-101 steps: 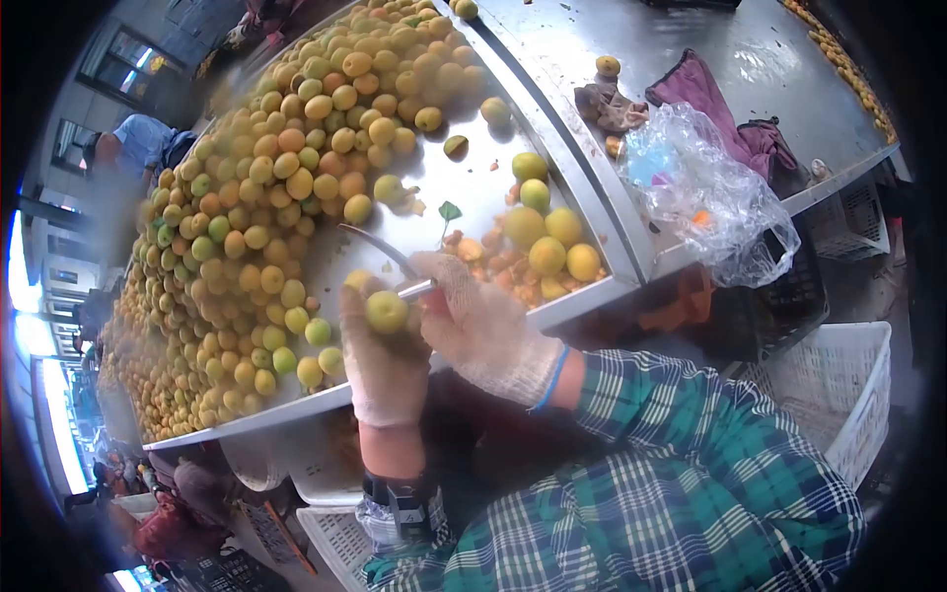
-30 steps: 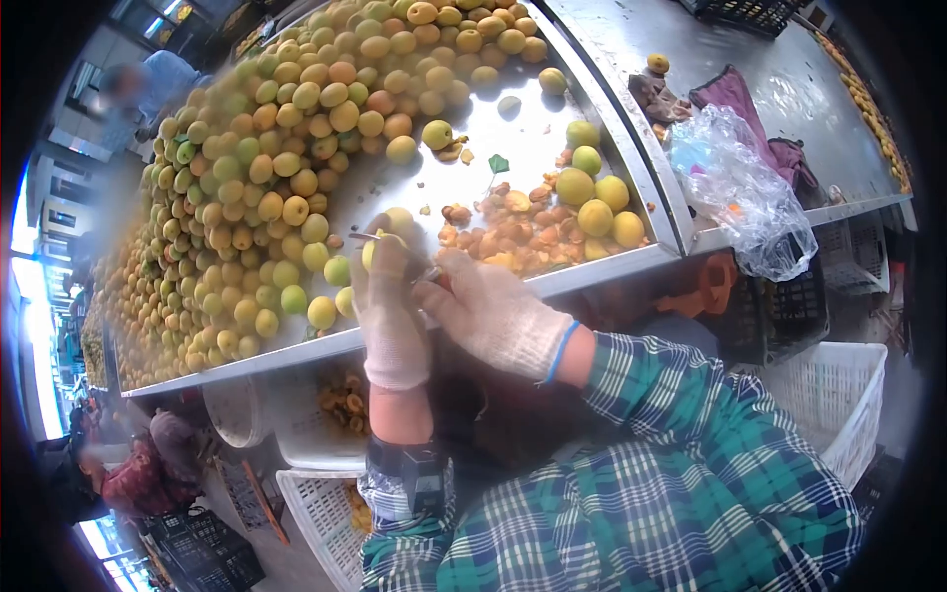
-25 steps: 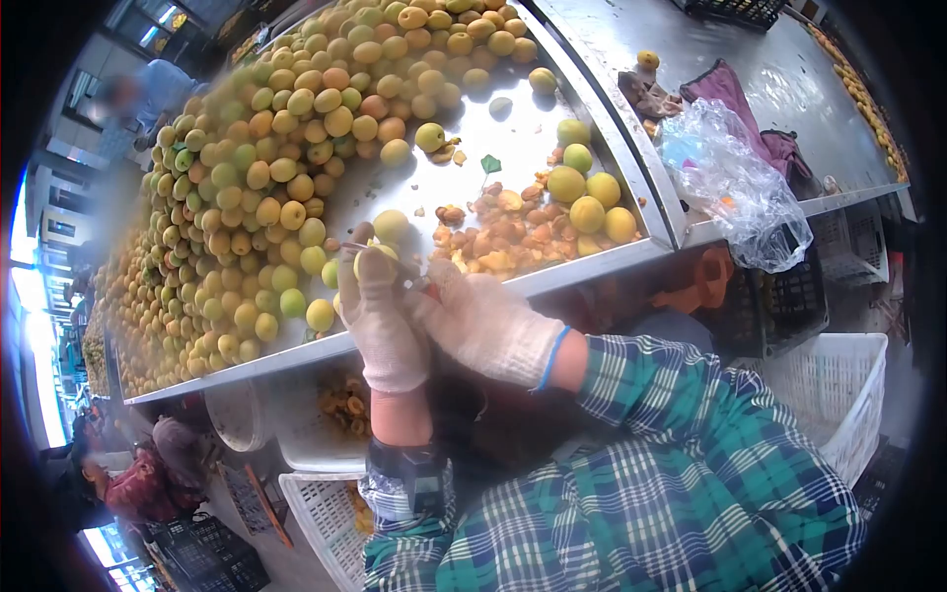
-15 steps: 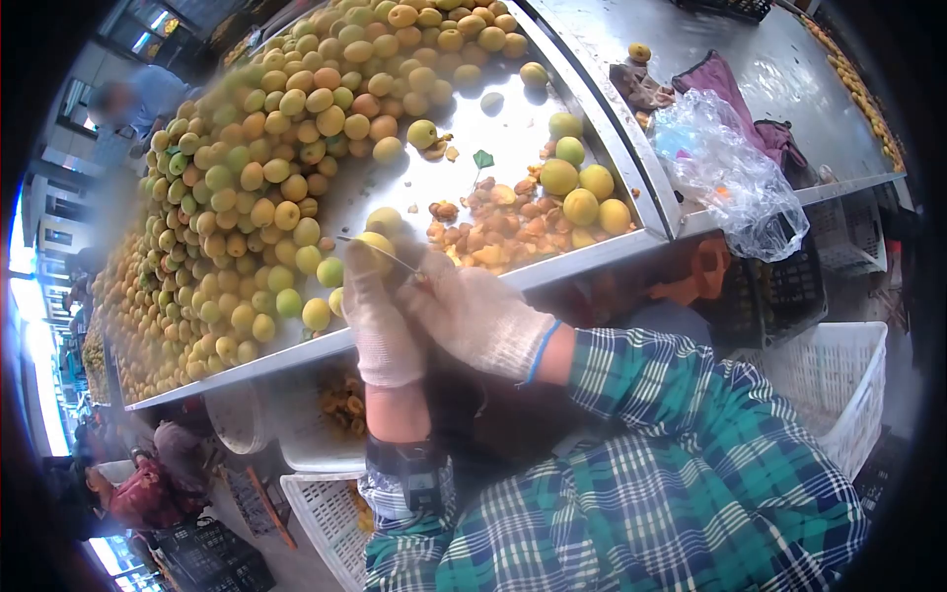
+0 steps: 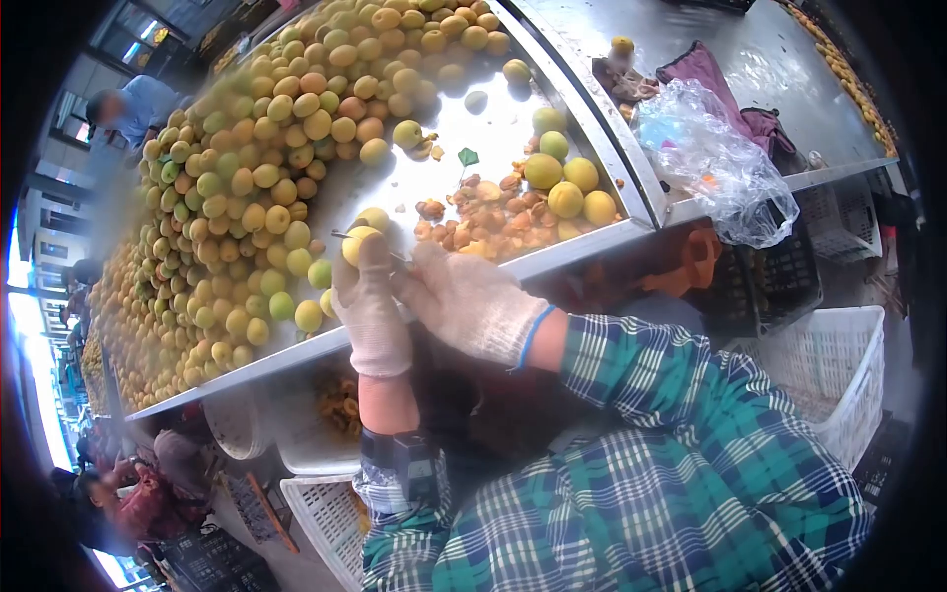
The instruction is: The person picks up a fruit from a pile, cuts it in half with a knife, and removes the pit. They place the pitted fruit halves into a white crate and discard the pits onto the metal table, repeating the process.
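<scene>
My left hand (image 5: 375, 321), in a pale knit glove, is closed around a yellow apricot (image 5: 359, 246) at the tray's front edge. A thin dark tip sticks out at the fruit's left side. From its right side a thin metal rod (image 5: 399, 257) leads toward my right hand (image 5: 478, 308), also gloved, whose fingers are pinched on it. How far the rod runs through the fruit is hidden. Just beyond my hands, apricot pits and torn flesh (image 5: 483, 219) lie in a small pile. Several whole apricots (image 5: 565, 199) rest beside that pile.
A big heap of apricots (image 5: 266, 178) covers the left of the metal tray (image 5: 582, 240). A clear plastic bag (image 5: 710, 163) and purple cloth (image 5: 705, 74) lie on the right table. White crates (image 5: 834, 370) stand below; another person (image 5: 143, 104) is at far left.
The whole view has shifted slightly, moving the tray left and up. The apricot in my left hand now shows more clearly, and the thin rod is less exposed between my hands.
</scene>
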### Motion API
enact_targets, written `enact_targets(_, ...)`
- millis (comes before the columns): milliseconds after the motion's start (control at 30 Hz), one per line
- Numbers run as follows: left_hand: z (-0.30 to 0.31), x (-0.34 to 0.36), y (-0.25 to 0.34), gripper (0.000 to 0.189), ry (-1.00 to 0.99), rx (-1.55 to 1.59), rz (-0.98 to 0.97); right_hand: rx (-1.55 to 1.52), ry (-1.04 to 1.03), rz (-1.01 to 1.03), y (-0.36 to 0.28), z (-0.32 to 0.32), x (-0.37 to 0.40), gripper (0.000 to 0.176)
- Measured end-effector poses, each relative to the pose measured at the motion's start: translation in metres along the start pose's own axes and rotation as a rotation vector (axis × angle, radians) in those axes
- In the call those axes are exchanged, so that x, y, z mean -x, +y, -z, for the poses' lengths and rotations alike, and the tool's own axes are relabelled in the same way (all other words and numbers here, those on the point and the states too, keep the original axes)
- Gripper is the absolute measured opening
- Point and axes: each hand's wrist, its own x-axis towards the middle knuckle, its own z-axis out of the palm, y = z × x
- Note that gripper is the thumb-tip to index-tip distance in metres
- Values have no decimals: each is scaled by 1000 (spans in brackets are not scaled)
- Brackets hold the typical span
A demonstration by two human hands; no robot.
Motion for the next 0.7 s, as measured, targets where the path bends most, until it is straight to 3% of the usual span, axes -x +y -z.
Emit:
enact_targets(67, -6, 2, 0, 56, 157, -59, -178, -17, 1, 3, -2, -1, 4, 42)
enact_targets(100, -6, 2, 0, 56, 155, -60, -178, 19, -12, -5, -2, -3, 6, 42)
enact_targets(200, -3, 5, 2, 55, 155, 274, 39, 90, -36, -26, -1, -4, 10, 42)
enact_targets(267, -5, 4, 2, 55, 179, 323, 139, 89, -25, -21, 1, -2, 8, 42)
enact_targets(467, -3, 0, -1, 51, 32, 178, 147, 190, -46, -22, 5, 6, 9, 38)
enact_targets(533, -8, 0, 4, 47, 14, -244, 62, 218, 2, -8, 13, -1, 4, 37)
enact_targets(600, -11, -1, 4, 46, 30, -173, 136, 248, 46, 8, 12, 0, 2, 37)
enact_targets(700, -12, -1, -1, 62, 26, -97, 98, 250, 55, -36, 2, 9, 4, 38)
